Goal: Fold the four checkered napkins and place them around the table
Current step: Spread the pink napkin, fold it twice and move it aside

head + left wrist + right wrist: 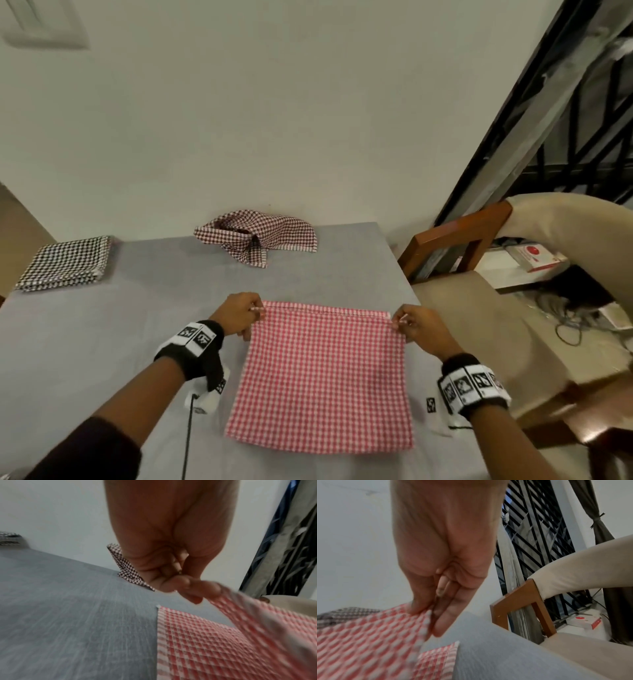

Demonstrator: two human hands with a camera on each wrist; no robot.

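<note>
A red-and-white checkered napkin [322, 373] lies doubled over on the grey table [102, 342] in front of me. My left hand [245, 313] pinches the upper layer's far left corner, and my right hand [407, 323] pinches its far right corner. Both wrist views show that upper layer lifted off the lower one [188, 642] [440, 660], with the left hand [197, 588] and right hand [426, 612] gripping cloth. A crumpled maroon checkered napkin [257, 236] sits at the table's far edge. A folded black-and-white napkin [65, 263] rests at the far left.
A wooden chair with a beige cushion [479, 267] stands close to the table's right side. Behind it is a barred window [565, 137], with cables and a white box [534, 257] near the floor. A wall [274, 120] runs along the table's far edge.
</note>
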